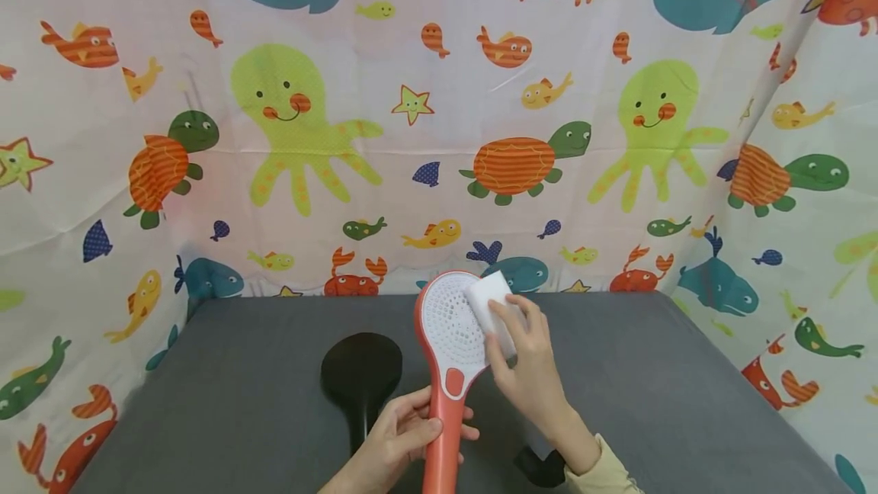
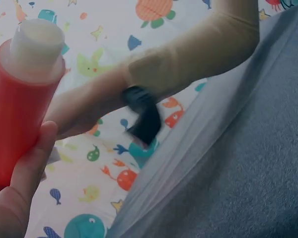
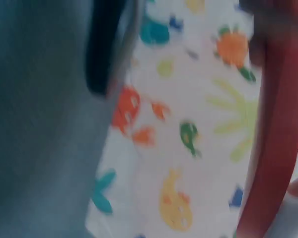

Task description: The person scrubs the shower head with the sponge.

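Note:
A coral-red shower head with a white nozzle face is held upright over the table in the head view. My left hand grips its handle, thumb across the front. My right hand pinches a white sponge and holds it against the right side of the nozzle face. In the left wrist view, the handle ends in a whitish connector, with my left thumb along it. The right wrist view is blurred; the red edge of the shower head and a bit of sponge appear at right.
A black spoon-shaped object with a round head lies on the grey table, left of the shower head. Behind the table and along its sides hangs a white curtain printed with sea animals. A black strap sits at my right wrist.

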Tool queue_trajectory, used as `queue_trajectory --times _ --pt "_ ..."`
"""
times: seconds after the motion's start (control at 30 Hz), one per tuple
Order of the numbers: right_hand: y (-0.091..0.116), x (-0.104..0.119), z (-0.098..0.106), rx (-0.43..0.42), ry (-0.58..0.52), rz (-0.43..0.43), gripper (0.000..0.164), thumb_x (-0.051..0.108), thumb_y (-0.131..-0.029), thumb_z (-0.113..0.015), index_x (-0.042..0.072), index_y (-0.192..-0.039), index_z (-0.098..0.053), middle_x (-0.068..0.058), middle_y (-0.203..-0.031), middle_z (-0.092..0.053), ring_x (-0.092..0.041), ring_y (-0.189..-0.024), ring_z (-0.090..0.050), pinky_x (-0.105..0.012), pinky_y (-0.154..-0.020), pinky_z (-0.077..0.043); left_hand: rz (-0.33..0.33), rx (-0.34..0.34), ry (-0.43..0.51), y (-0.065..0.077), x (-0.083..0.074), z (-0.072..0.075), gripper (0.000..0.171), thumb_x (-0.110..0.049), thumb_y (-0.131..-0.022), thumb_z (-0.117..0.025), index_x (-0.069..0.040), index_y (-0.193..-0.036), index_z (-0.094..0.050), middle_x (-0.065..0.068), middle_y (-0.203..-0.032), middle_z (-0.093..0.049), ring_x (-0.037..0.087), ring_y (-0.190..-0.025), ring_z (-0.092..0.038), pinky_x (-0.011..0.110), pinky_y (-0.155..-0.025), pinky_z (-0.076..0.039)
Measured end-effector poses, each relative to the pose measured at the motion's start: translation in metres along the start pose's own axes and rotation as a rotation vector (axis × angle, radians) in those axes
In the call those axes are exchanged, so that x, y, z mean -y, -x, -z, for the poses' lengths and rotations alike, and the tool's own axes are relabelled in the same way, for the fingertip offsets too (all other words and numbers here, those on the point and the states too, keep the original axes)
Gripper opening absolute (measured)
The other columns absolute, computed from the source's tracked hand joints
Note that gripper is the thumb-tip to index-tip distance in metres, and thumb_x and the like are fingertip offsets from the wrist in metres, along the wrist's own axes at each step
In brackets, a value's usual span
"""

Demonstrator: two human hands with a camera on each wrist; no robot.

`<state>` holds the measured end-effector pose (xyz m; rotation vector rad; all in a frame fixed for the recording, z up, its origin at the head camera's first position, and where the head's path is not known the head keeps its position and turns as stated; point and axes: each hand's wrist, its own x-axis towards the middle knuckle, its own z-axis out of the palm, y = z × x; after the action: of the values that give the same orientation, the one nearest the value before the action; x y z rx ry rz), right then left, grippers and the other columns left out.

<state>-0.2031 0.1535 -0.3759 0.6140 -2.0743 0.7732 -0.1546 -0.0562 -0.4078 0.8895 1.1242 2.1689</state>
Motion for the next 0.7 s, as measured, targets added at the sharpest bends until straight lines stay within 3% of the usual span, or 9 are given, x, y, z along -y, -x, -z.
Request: queue_trajectory --times 0.1,0.2,0.3,0.37,0.43,0.53,0.6,0.7 --pt "0.013 0.013 0.0 0.086 -0.102 0.049 0.043 0.002 -0.079 -0.065 0.008 -0.121 -0.058 -0.016 -0.126 -0.045 -0.03 -0.109 -0.043 -0.045 -0.075 -0.048 -0.007 -0.009 0.005 -0.001 0.0 0.002 0.042 -0.003 -0.098 -0.033 0.01 -0.137 -0.029 0.014 -0.118 -0.059 0.026 -0.105 -0.06 0.04 -0.086 -0.049" --pt "0.015 0.026 0.0 0.172 -0.207 0.134 0.044 0.003 -0.081 -0.062 0.011 -0.124 -0.057 -0.015 -0.13 -0.043 -0.028 -0.115 -0.04 -0.043 -0.082 -0.047 -0.013 0.026 0.01 -0.001 0.003 0.002 0.04 -0.002 -0.098 -0.031 0.01 -0.136 -0.031 0.015 -0.116 -0.06 0.025 -0.102 -0.062 0.038 -0.085 -0.05" --pt "0.003 0.032 -0.001 0.201 -0.206 0.227 0.041 0.007 -0.084 -0.059 0.013 -0.124 -0.057 -0.013 -0.132 -0.042 -0.027 -0.119 -0.039 -0.043 -0.087 -0.045 -0.009 0.085 0.017 -0.001 0.006 0.002 0.041 -0.001 -0.097 -0.03 0.01 -0.137 -0.031 0.015 -0.117 -0.06 0.023 -0.101 -0.062 0.036 -0.083 -0.051" --pt "-0.009 0.028 -0.002 0.169 -0.159 0.254 0.04 0.009 -0.083 -0.059 0.013 -0.123 -0.058 -0.014 -0.132 -0.043 -0.029 -0.119 -0.04 -0.046 -0.088 -0.043 -0.004 0.113 0.02 -0.001 0.009 0.0 0.042 0.0 -0.097 -0.029 0.011 -0.137 -0.029 0.014 -0.118 -0.059 0.023 -0.102 -0.062 0.035 -0.083 -0.051" --pt "-0.02 0.018 -0.001 0.11 -0.092 0.217 0.041 0.008 -0.081 -0.062 0.012 -0.122 -0.059 -0.015 -0.131 -0.044 -0.03 -0.118 -0.042 -0.048 -0.086 -0.043 0.001 0.12 0.016 -0.001 0.01 -0.001 0.042 0.0 -0.097 -0.029 0.012 -0.137 -0.028 0.012 -0.119 -0.058 0.022 -0.101 -0.063 0.034 -0.083 -0.051" --pt "-0.028 -0.001 0.003 0.021 -0.031 0.097 0.044 0.001 -0.079 -0.065 0.007 -0.122 -0.058 -0.019 -0.129 -0.045 -0.033 -0.113 -0.045 -0.05 -0.079 -0.044 0.004 0.098 0.007 0.0 0.008 -0.002 0.042 0.0 -0.098 -0.03 0.012 -0.138 -0.026 0.012 -0.12 -0.058 0.022 -0.1 -0.063 0.035 -0.084 -0.05" --pt "-0.025 -0.01 0.007 -0.012 0.001 0.021 0.045 -0.002 -0.078 -0.066 0.005 -0.122 -0.057 -0.02 -0.126 -0.045 -0.034 -0.109 -0.045 -0.049 -0.074 -0.048 -0.005 0.074 -0.008 0.001 0.005 -0.002 0.042 -0.001 -0.097 -0.031 0.011 -0.138 -0.026 0.013 -0.12 -0.058 0.023 -0.1 -0.063 0.037 -0.085 -0.049" --pt "-0.009 -0.012 0.012 -0.018 0.016 -0.01 0.046 -0.003 -0.078 -0.065 0.003 -0.122 -0.055 -0.022 -0.124 -0.044 -0.034 -0.106 -0.045 -0.047 -0.066 -0.051 -0.022 0.021 -0.035 0.001 -0.002 -0.002 0.042 -0.002 -0.097 -0.034 0.01 -0.137 -0.028 0.014 -0.121 -0.057 0.027 -0.104 -0.061 0.042 -0.087 -0.048"
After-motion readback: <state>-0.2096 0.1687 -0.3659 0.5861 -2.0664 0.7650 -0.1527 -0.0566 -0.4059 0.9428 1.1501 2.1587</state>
